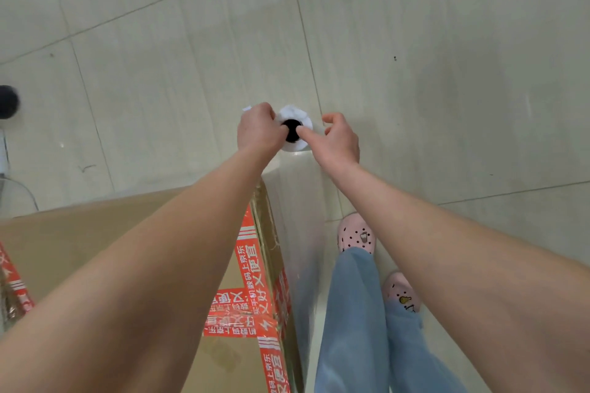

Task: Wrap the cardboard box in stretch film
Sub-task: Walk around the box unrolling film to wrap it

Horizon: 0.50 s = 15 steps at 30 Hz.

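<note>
film roll point(292, 114) upright past the cardboard box's point(79, 242) far right corner, left hand point(258, 132) gripping its left rim, right hand point(339, 141) curled round its right side, thumb at the core

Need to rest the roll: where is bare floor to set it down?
Bare floor opens right of the roll and ahead of the pink shoes; more lies beyond the cardboard box, left of the left hand. Crowded: between box and shoes, where film stretches.

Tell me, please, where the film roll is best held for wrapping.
Probably at its top end, from above: the film roll stands upright, dark core hole open, so the left hand and right hand can hook in from opposite sides.
</note>
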Tool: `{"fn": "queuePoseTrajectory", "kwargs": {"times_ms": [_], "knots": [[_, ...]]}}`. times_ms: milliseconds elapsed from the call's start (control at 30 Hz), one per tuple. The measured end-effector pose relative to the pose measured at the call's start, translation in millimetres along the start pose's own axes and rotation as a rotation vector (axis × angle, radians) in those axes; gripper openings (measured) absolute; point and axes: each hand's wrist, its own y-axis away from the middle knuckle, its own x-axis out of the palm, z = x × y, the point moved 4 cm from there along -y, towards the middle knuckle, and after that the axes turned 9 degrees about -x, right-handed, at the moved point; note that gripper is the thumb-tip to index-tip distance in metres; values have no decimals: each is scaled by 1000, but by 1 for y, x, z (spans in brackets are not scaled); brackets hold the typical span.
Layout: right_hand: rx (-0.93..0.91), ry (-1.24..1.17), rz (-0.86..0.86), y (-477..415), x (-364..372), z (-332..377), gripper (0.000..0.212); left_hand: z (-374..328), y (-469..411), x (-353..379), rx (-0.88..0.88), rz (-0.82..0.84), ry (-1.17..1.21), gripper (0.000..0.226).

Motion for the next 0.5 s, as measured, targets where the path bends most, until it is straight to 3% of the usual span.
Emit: {"fn": "queuePoseTrajectory", "kwargs": {"times_ms": [100,267,500], "knots": [[13,-48,83,-9,17,15,65,7,-8,-8,-98,-18,83,14],[-25,21,102,-25,32,35,27,18,-17,-18,-156,-2,-12,13],[41,21,91,-28,40,35,43,18,-24,-22,-136,123,25,21]]}}
